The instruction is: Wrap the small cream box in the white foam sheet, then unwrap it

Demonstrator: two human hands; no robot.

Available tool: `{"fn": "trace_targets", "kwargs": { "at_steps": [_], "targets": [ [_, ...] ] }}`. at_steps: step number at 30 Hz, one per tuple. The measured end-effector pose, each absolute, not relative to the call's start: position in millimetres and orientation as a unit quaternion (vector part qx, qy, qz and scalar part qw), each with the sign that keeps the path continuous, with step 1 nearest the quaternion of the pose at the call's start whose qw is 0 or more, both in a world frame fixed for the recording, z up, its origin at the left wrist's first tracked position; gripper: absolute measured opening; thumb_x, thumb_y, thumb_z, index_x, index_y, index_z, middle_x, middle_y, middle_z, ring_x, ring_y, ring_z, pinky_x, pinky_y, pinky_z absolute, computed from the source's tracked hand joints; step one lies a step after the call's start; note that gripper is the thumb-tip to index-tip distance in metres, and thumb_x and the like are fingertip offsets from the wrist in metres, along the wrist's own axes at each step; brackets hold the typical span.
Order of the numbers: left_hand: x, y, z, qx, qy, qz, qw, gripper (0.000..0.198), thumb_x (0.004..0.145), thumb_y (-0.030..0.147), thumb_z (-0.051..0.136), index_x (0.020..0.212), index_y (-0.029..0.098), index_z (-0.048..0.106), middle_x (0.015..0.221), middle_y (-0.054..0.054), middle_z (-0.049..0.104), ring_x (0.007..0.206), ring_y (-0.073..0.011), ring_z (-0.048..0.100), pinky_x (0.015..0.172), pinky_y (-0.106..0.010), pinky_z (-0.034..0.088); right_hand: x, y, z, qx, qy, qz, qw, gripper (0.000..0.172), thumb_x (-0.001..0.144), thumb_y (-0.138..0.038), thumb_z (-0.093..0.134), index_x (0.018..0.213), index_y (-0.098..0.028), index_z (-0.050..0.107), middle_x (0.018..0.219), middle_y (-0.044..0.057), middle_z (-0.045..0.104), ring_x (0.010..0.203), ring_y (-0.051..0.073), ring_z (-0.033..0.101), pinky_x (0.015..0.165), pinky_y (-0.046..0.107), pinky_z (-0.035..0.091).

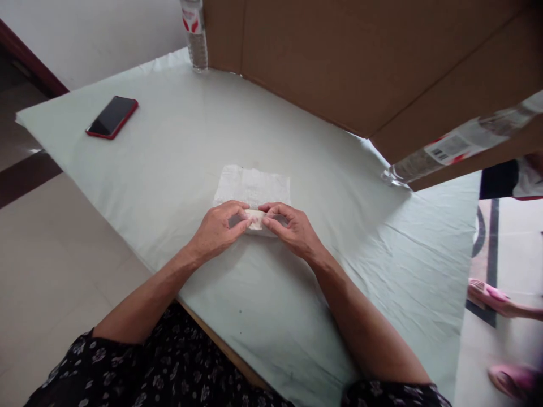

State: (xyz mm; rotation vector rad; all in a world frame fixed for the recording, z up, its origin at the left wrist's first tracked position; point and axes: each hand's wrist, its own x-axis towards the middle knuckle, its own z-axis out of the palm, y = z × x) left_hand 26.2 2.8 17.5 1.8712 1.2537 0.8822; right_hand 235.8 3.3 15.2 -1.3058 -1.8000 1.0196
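Observation:
A thin white sheet (253, 185), like a tissue or soft paper, lies flat on the table, its near end under my hands. Along that near end is a small off-white folded or rolled piece (255, 219); whether it is part of the sheet or a separate thing, I cannot tell. My left hand (219, 229) pinches its left side between thumb and fingers. From the right, my right hand (292, 226) grips the other side the same way. Both hands' fingertips are close together, with the piece showing between them.
A pale green cloth covers the table (169, 147). At the far left lies a phone (112, 117) in a red case. A large cardboard panel (305, 56) stands at the back, with one plastic bottle (195, 37) at its left and another bottle (449, 150) at its right. Another person's feet (492, 297) show at right.

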Motion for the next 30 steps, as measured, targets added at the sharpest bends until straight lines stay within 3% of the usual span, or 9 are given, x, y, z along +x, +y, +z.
{"fn": "trace_targets", "kwargs": {
  "at_steps": [10, 26, 30],
  "targets": [
    [29.0, -9.0, 16.2, 0.696, 0.472, 0.357, 0.406, 0.018, 0.087, 0.032, 0.068, 0.074, 0.02, 0.066, 0.105, -0.006, 0.076, 0.102, -0.0207, 0.07, 0.088, -0.033, 0.054, 232.2, -16.6, 6.4, -0.514, -0.661, 0.392, 0.381, 0.016, 0.085, -0.035, 0.064, 0.077, -0.022, 0.061, 0.094, 0.004, 0.075, 0.084, 0.018, 0.068, 0.077, 0.031, 0.053],
    [29.4, -9.7, 19.6, 0.709, 0.468, 0.327, 0.414, 0.013, 0.085, 0.026, 0.068, 0.074, 0.02, 0.067, 0.096, -0.003, 0.076, 0.092, -0.0181, 0.07, 0.083, -0.031, 0.053, 228.3, -30.2, -2.1, -0.538, -0.599, 0.425, 0.413, 0.018, 0.084, -0.036, 0.066, 0.075, -0.022, 0.059, 0.094, 0.004, 0.074, 0.08, 0.017, 0.067, 0.073, 0.031, 0.052],
    [29.9, -8.5, 23.6, 0.692, 0.485, 0.309, 0.437, 0.015, 0.083, 0.028, 0.071, 0.072, 0.019, 0.066, 0.094, -0.002, 0.076, 0.088, -0.017, 0.069, 0.079, -0.028, 0.052, 235.4, -27.2, -5.5, -0.553, -0.618, 0.403, 0.387, 0.016, 0.087, -0.034, 0.063, 0.078, -0.022, 0.061, 0.087, 0.004, 0.073, 0.075, 0.018, 0.067, 0.069, 0.032, 0.051]
  ]
}}
